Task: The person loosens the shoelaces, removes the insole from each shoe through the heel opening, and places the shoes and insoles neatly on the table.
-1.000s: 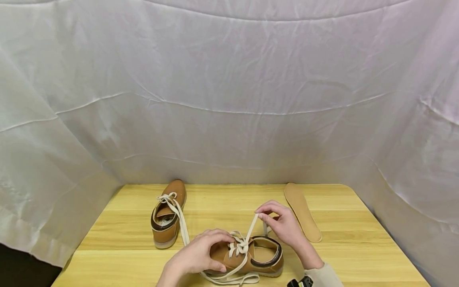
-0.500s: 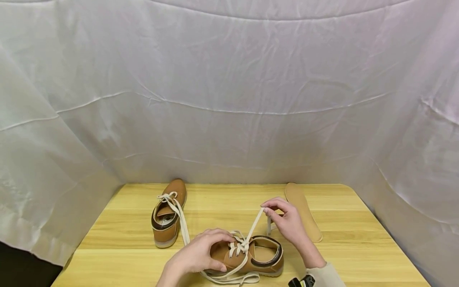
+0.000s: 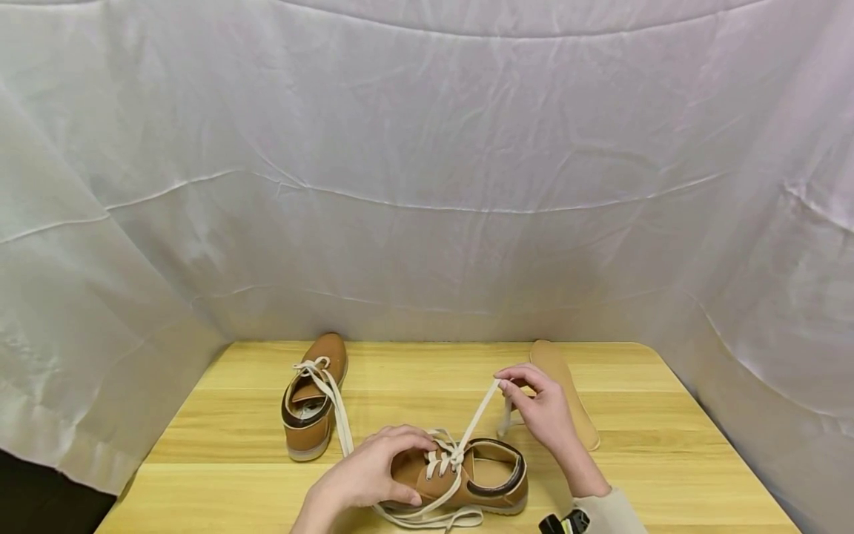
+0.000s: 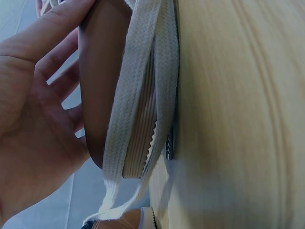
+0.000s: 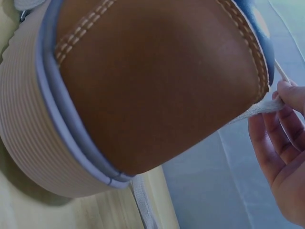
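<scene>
**Lace pulled taut over near shoe**

Near shoe on its sole at front-centre of counter, toe pointing to person's left, heel opening to right. Left hand draped over toe and vamp, fingers curled round it, fingertips touching lowest lace crossings; in left wrist view palm wraps toe, ribbed sole edge against counter. Right hand raised above and behind heel, w/ thumb and forefinger pinching lace end, stretched straight and diagonal from eyelets up to that grip. Short tail of lace hanging below pinch, just beside heel collar. Right wrist view: same lace across fingertips, heel of shoe filling frame. Other lace strand looped loose on counter along near side of sole, running left and back.

Second shoe upright at back-left, well apart from left hand, laces heaped on tongue. Insole flat at back-right, just behind right hand, partly covered by it. White sheet draped behind and to both sides. Nothing betw. hands and near shoe.
</scene>
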Motion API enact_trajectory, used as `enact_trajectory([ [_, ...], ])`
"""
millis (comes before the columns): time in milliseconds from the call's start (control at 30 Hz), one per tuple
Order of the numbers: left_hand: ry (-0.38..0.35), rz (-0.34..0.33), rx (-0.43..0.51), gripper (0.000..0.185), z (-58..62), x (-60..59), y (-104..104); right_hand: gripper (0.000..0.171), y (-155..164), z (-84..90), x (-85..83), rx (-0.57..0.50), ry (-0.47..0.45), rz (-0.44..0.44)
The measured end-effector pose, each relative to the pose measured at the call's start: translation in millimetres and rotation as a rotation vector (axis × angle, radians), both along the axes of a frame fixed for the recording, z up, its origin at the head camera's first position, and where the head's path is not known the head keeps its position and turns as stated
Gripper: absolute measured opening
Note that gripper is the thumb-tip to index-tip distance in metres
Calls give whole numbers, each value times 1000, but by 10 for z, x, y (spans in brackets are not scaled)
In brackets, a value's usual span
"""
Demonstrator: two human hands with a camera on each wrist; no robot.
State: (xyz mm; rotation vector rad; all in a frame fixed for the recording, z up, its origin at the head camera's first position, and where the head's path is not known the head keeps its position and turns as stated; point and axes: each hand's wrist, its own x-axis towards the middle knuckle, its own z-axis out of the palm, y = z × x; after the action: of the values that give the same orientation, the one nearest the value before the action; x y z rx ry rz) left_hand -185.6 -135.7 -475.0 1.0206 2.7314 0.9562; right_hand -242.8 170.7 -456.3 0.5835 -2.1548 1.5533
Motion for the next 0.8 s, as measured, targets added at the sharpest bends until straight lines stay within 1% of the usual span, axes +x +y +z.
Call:
enact_trajectory([
  [167, -5, 1, -1, 66, 5, 1, -1, 15, -15, 56, 17, -16, -7, -26],
  [333, -6, 2, -3, 66, 11, 3, 1, 12, -58, 238, 124, -44, -17, -38],
  [433, -4, 1, -2, 66, 14, 4, 1, 12, -65, 307, 168, -43, -7, -42],
  [567, -5, 2, -3, 66, 16, 8, 0, 12, -56, 319, 172, -50, -1, -52],
  [800, -1, 0, 7, 67, 24, 10, -1, 13, -25, 317, 161, -64, -45, -80],
])
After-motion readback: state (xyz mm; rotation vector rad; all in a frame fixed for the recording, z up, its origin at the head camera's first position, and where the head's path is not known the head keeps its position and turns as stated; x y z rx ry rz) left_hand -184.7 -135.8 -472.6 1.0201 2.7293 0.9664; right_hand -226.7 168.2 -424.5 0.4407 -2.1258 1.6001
